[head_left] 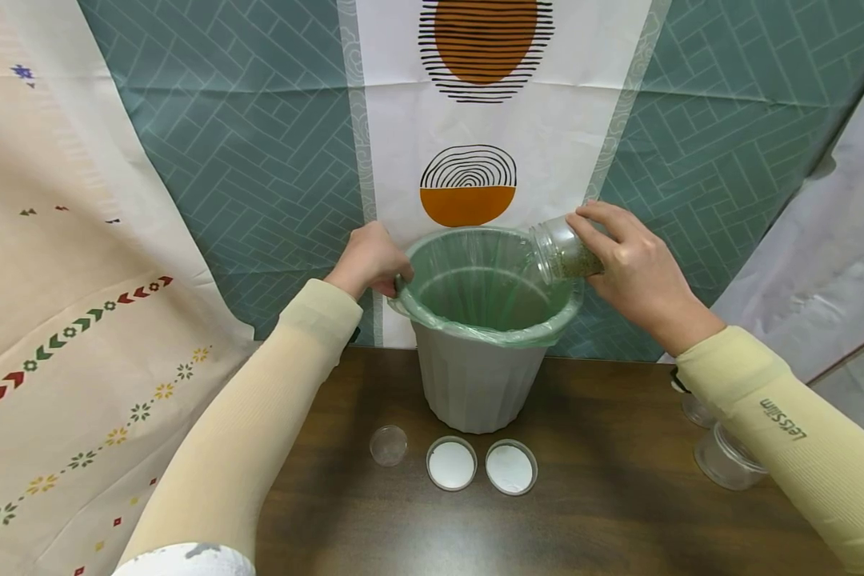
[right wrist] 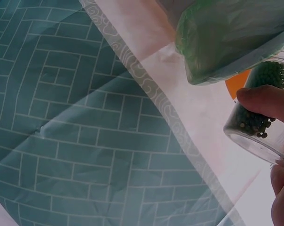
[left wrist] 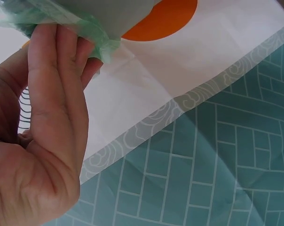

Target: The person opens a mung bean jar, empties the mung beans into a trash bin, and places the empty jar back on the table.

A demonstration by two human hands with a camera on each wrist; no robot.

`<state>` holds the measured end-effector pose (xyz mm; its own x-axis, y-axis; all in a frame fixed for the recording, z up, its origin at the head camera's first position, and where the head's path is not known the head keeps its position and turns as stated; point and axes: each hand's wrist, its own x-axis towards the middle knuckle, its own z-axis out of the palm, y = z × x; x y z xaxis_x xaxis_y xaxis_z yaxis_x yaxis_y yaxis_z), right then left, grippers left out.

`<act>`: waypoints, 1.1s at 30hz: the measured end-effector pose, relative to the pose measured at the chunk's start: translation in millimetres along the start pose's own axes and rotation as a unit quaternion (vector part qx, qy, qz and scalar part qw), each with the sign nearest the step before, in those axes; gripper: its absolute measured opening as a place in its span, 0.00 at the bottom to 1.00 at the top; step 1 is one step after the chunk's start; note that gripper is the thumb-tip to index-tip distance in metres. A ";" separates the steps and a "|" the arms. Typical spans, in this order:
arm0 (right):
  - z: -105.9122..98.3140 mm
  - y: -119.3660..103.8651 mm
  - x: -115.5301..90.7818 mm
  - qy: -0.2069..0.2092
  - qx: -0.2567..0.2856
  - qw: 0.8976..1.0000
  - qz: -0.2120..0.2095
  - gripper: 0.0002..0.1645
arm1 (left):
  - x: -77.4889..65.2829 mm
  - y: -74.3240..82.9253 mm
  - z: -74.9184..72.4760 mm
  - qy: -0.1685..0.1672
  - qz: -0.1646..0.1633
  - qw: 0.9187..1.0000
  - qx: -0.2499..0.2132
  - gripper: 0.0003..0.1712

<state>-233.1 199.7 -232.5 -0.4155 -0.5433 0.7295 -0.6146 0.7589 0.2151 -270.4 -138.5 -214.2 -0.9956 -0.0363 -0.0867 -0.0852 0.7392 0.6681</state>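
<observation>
A grey trash bin [head_left: 475, 380] stands on the table, its rim covered by a green plastic bag [head_left: 486, 330]. My left hand [head_left: 373, 258] grips the bin's left rim, fingers curled over the bag; the left wrist view shows the fingertips [left wrist: 42, 40] at the green film. My right hand [head_left: 635, 268] holds a clear jar [head_left: 572, 254] lying nearly on its side, mouth toward the bin and over its right rim. Small round green beans [right wrist: 271, 75] lie along the jar's lower side.
On the table before the bin sit two white-faced round lids [head_left: 451, 465] and a small clear round lid [head_left: 389, 446]. Clear jars [head_left: 727, 460] stand at the right under my forearm. A patterned cloth [head_left: 259, 120] hangs right behind the bin.
</observation>
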 end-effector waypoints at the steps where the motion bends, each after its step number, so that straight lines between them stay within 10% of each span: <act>1: 0.0 0.0 -0.3 0.000 0.000 1.000 0.000 0.50 | 0.1 0.3 0.2 -0.001 -0.001 1.000 0.000 0.16; 33: 1.0 1.3 -0.7 0.003 -0.002 1.000 -0.002 0.49 | -0.6 0.2 0.4 -0.002 0.000 1.000 -0.004 0.17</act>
<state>-234.2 200.7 -233.3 -0.4084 -0.5447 0.7325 -0.6145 0.7575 0.2206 -269.9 -138.1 -214.4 -0.9953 -0.0337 -0.0908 -0.0863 0.7332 0.6745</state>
